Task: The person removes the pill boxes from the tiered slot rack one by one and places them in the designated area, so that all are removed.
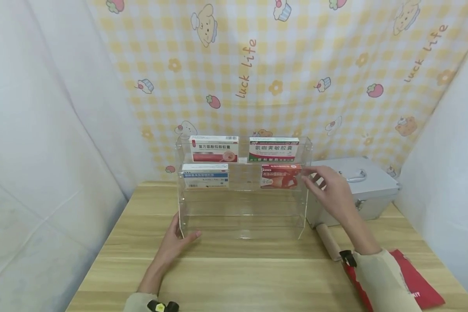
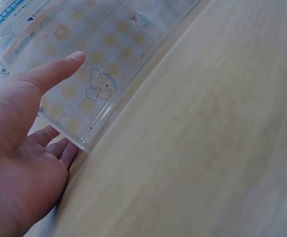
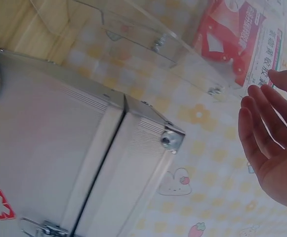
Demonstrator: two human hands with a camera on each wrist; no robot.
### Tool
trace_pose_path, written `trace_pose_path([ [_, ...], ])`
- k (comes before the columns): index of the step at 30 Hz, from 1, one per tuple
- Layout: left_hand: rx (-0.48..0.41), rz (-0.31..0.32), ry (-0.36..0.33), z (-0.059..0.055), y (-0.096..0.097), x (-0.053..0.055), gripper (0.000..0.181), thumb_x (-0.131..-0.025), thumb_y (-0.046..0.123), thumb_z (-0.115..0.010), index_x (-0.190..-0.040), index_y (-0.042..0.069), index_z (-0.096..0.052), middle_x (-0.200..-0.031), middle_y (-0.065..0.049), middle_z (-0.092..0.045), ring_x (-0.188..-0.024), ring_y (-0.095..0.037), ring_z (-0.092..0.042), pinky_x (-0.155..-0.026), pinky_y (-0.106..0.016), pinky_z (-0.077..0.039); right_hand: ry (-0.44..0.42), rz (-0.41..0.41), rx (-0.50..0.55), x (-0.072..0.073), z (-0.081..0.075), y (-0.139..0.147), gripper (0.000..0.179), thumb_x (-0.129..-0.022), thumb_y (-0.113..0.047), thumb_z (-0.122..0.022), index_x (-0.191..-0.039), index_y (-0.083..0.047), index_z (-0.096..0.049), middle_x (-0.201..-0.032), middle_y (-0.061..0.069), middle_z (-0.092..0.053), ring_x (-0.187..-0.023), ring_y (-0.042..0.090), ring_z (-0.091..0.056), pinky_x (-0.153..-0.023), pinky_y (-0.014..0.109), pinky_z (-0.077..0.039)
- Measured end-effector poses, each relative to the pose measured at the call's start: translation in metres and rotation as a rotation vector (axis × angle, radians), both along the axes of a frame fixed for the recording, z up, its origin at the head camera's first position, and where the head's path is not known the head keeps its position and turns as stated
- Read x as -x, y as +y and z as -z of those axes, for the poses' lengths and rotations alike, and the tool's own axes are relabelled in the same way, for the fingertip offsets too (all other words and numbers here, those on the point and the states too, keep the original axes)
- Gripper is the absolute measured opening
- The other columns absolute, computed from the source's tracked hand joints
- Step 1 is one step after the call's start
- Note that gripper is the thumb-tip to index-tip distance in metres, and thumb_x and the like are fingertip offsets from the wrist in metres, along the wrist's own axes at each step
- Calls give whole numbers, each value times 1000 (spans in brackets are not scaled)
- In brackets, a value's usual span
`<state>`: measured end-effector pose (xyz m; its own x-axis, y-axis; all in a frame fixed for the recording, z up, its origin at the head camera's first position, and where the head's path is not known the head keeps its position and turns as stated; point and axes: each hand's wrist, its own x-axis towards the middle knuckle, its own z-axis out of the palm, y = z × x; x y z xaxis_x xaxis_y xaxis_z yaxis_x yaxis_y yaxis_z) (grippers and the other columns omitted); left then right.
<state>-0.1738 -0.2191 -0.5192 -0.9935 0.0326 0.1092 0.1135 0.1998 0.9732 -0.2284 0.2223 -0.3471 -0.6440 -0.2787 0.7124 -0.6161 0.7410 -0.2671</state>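
Observation:
A clear acrylic tiered stand [image 1: 242,221] stands on the wooden table. On its top tier sit a white-and-red medicine box [image 1: 214,151] and a white-and-green medicine box [image 1: 273,151]. One tier below are a white-and-blue medicine box [image 1: 206,177] at left and a red medicine box [image 1: 279,177] at right. My left hand [image 1: 172,245] is at the stand's lower left corner, thumb stretched out in front and fingers outside the side panel. By the stand's upper right side, beside the red box, my right hand [image 3: 276,143] has its fingers loosely bent, holding nothing.
A silver metal case [image 1: 349,182] with a handle and a red-and-white cross mark stands right of the stand. A tan roll [image 1: 328,242] lies in front of it. Partly under the right sleeve is a red pouch [image 1: 417,279]. A checked yellow curtain [image 1: 277,56] hangs behind.

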Motion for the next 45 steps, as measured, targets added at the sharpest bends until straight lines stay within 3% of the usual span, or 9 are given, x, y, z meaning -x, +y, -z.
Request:
trace_pose_path([
  [11, -13, 11, 16, 0, -1, -2, 97, -84, 29, -79, -157, 31, -16, -161, -13, -15, -144, -41, -17, -112, -63, -12, 17, 49, -167, 11, -18, -10, 35, -85, -23, -78, -117, -13, -69, -102, 7, -68, -75, 20, -62, -49, 31, -43],
  [15, -8, 15, 22, -1, -1, -3, 98, -84, 29, -79, -157, 31, -15, -161, -14, -13, -143, -42, -17, -112, -64, -13, -33, 78, -228, 11, -23, -11, 35, -89, -28, -74, -120, -13, -68, -107, 8, -66, -71, 19, -61, -46, 31, -45],
  [21, 2, 13, 13, -3, 0, -2, 98, -83, 30, -79, -157, 32, -14, -161, -13, -13, -144, -41, -17, -112, -61, -14, -151, 131, -386, 10, -32, -14, 41, -92, -36, -69, -124, -11, -65, -114, 13, -65, -82, 31, -66, -52, 43, -53],
  [28, -8, 14, -31, -4, -1, -3, 100, -84, 25, -79, -158, 24, -13, -161, -17, -12, -143, -43, -16, -112, -63, -13, -219, 58, -369, 15, -36, -14, 29, -93, -29, -68, -116, -10, -69, -107, 9, -61, -70, 22, -59, -51, 38, -50],
  [33, 8, 7, -44, -6, -3, -6, 100, -84, 32, -79, -158, 28, -12, -161, -16, -13, -143, -42, -18, -112, -62, -16, -249, 24, -377, 17, -35, -13, 27, -91, -23, -72, -115, -11, -72, -105, 4, -57, -66, 16, -53, -50, 31, -46],
  [37, 22, -2, -39, -5, -3, -7, 100, -83, 36, -79, -157, 31, -13, -161, -15, -14, -143, -41, -18, -112, -60, -17, -254, 18, -410, 18, -40, -13, 28, -89, -24, -74, -114, -11, -72, -102, 3, -62, -71, 19, -59, -53, 36, -50],
  [40, 32, -9, -42, -5, -3, -6, 99, -82, 36, -79, -157, 31, -14, -161, -15, -15, -143, -41, -18, -113, -59, -17, -328, -9, -431, 20, -49, -13, 28, -90, -22, -73, -116, -11, -71, -101, 5, -70, -62, 17, -63, -51, 36, -51],
  [45, 30, -3, -49, -15, -1, -9, 98, -85, 31, -78, -158, 24, -14, -160, -17, -15, -143, -42, -18, -113, -59, -16, -543, -76, -400, 27, -62, -14, 28, -94, -18, -68, -121, -10, -69, -101, 16, -72, -40, 15, -58, -42, 30, -49],
])
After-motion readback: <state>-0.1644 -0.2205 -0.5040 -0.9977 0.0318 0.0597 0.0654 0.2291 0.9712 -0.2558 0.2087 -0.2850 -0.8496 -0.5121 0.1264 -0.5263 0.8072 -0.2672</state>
